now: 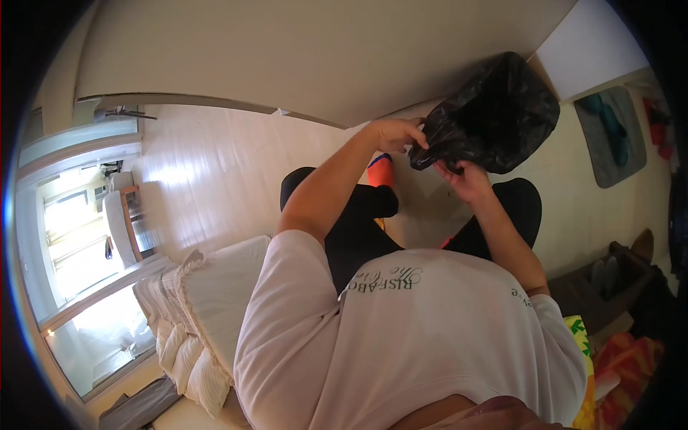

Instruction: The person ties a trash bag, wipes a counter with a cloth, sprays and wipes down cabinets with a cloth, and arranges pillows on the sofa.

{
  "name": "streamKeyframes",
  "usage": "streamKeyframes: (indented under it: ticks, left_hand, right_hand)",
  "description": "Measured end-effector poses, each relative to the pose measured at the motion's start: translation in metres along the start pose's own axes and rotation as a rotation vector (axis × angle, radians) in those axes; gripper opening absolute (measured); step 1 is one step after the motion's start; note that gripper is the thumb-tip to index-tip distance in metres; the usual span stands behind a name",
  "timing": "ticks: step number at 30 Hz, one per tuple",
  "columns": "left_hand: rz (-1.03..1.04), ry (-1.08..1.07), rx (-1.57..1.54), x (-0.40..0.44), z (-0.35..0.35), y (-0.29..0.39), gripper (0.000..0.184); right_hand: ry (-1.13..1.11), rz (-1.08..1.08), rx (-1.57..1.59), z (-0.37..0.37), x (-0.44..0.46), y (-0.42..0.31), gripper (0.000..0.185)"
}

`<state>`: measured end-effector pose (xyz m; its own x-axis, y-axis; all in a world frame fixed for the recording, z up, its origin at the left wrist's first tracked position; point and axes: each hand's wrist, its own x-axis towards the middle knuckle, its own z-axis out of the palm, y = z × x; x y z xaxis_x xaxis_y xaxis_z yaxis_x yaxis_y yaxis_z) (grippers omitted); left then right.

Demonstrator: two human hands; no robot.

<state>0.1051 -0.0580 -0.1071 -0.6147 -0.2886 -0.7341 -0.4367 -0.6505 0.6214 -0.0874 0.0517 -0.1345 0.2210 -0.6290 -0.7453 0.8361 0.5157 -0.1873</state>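
A black plastic garbage bag (448,132) stands with its wide mouth upward beside the pale cabinet front. Whether a bin is inside it is hidden. My left hand (400,134) pinches the bag's gathered edge at its near left corner, thumb and fingers closed on the plastic. Lower and to the right, my right hand (471,182) grips the same near edge, with some fingertips tucked under the dark film. Between the two hands a bunched fold of plastic hangs down.
A pale cabinet (287,57) rises beyond the bag. A grey mat (634,154) with teal slippers lies at right, near a dark shoe rack (602,279). A cushioned seat (233,287) is at left. An orange sock or shoe (381,172) shows on my foot.
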Motion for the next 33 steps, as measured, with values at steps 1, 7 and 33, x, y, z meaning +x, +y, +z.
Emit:
streamKeyframes:
  ticks: [1,7,33]
  left_hand:
    - [-0.064,-0.006,-0.103,-0.003,0.001,0.008,0.067]
    - [-0.139,-0.073,0.532,0.028,0.037,-0.001,0.034]
    - [-0.140,0.029,-0.470,0.030,0.044,0.000,0.029]
  right_hand:
    - [-0.016,0.014,-0.032,-0.001,0.000,0.000,0.030]
    - [0.025,0.017,-0.221,-0.006,0.000,-0.003,0.027]
    - [0.145,-0.196,-0.070,-0.020,-0.011,0.033,0.015]
